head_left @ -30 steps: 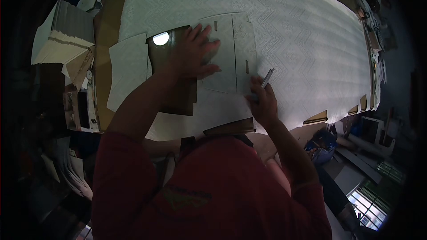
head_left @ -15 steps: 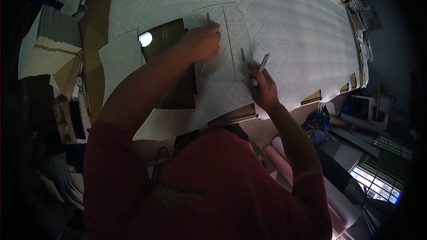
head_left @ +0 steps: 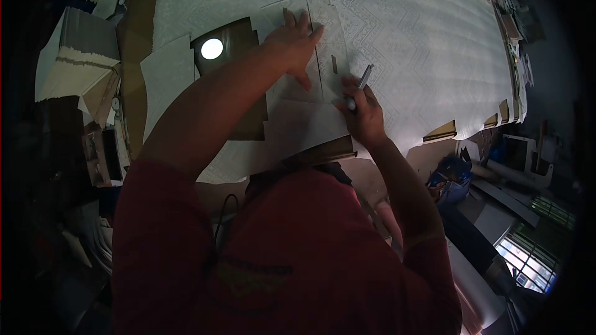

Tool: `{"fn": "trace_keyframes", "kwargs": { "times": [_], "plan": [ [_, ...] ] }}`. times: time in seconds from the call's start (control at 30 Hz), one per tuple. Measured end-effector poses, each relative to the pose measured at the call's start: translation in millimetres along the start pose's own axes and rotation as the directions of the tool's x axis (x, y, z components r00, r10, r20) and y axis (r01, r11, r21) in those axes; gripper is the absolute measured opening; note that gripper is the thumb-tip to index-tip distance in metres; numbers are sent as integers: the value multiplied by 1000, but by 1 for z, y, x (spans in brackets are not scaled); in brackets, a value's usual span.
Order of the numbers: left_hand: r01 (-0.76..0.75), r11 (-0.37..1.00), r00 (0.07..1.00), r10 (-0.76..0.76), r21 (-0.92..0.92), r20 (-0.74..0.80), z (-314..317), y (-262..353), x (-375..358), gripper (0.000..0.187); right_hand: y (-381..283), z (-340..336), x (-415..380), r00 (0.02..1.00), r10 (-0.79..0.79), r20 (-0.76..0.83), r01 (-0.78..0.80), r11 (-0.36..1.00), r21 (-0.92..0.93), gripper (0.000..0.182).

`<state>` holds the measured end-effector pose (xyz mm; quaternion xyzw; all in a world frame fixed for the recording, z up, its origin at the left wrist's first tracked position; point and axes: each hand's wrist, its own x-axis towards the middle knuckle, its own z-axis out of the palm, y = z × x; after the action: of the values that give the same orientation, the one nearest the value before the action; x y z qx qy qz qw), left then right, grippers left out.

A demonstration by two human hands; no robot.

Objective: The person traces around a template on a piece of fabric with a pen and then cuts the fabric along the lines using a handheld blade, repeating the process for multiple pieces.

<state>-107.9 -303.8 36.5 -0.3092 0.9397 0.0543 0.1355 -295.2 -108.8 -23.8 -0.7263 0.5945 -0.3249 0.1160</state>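
My left hand [head_left: 293,46] lies spread on a thin, see-through template [head_left: 329,28] with a dark line down its middle and small dark slots. Beneath the template is a white patterned sheet [head_left: 422,37]. My right hand [head_left: 365,115] is closed round a slim silver utility knife [head_left: 366,76], its upper end pointing away from me. This hand rests by the template's lower right edge. Left of the template, a cut-out gap in the sheet bares the brown tabletop [head_left: 248,121], partly behind my left forearm.
A loose white piece [head_left: 167,74] lies left of the gap. Stacked sheets [head_left: 90,37] stand at the far left. Notches along the sheet's near edge show brown board [head_left: 439,131]. On the right are a blue bag [head_left: 453,177] and rolls [head_left: 478,291] on the floor.
My left hand has gone from closed fingers to spread flat and has shifted slightly away from me on the template. My right hand keeps the knife, near the same spot.
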Motion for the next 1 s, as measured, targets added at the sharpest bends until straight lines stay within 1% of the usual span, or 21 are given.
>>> {"fn": "trace_keyframes", "kwargs": {
  "times": [0.07, 0.17, 0.23, 0.27, 0.33, 0.4, 0.47, 0.53, 0.57, 0.63, 0.67, 0.73, 0.77, 0.83, 0.87, 0.93, 0.97, 1.0],
  "plan": [
    [50, 998, 996, -47, -36, 78, -2, 2, 5, 150, 1, 2, 0, 1000, 4, -7, -4, 1000, 29, 40],
    [67, 998, 988, -65, -8, 141, -10, 6, 7, 152, -2, -5, 0, 999, -21, -48, 22, 1000, 17, 35],
    [75, 997, 985, -75, 6, 155, -12, 7, 7, 152, -4, -16, -8, 998, 36, -51, -32, 995, 89, 31],
    [75, 997, 983, -76, 12, 165, -11, 8, 6, 153, -6, -26, -13, 998, 34, -46, -29, 994, 102, 31],
    [86, 996, 977, -88, 18, 194, -13, 10, 6, 153, -11, -54, -20, 992, 116, 58, -125, 973, 196, 34],
    [100, 995, 972, -102, 19, 212, -16, 11, 7, 153, -11, -76, -19, 990, 101, 97, -118, 973, 200, 33],
    [134, 991, 973, -128, -21, 192, -15, 12, 7, 147, -4, -80, -23, 985, 93, 143, -121, 972, 202, 31],
    [149, 988, 969, -141, -28, 201, -16, 13, 6, 147, 5, -73, -28, 966, 186, 182, -240, 905, 351, 22],
    [162, 986, 967, -153, -29, 204, -17, 14, 5, 146, 6, -70, -30, 965, 185, 186, -241, 906, 349, 22],
    [162, 986, 970, -153, -34, 190, -19, 13, 2, 146, 2, -65, -25, 906, 380, 186, -411, 691, 594, 15],
    [158, 987, 972, -149, -39, 183, -19, 12, 0, 146, 0, -67, -23, 908, 375, 188, -410, 695, 591, 15],
    [157, 987, 974, -146, -48, 171, -19, 10, -1, 146, -6, -72, -18, 864, 426, 266, -499, 664, 556, 14],
    [149, 987, 977, -139, -53, 163, -18, 9, -2, 146, -8, -73, -17, 864, 423, 272, -501, 667, 552, 14],
    [144, 988, 979, -134, -55, 155, -17, 8, -3, 146, -12, -76, -16, 831, 417, 369, -555, 664, 500, 12],
    [135, 990, 981, -127, -50, 145, -18, 7, -4, 146, -13, -77, -15, 830, 414, 373, -556, 668, 495, 12],
    [127, 991, 985, -120, -52, 127, -14, 6, -4, 146, -17, -79, -14, 849, 327, 415, -504, 737, 451, 13],
    [115, 992, 988, -109, -46, 110, -13, 5, -4, 146, -17, -79, -15, 847, 327, 419, -505, 740, 445, 13],
    [116, 992, 988, -110, -54, 108, -10, 4, -5, 146, -17, -80, -16, 867, 289, 406, -453, 796, 402, 15]
  ]
}}
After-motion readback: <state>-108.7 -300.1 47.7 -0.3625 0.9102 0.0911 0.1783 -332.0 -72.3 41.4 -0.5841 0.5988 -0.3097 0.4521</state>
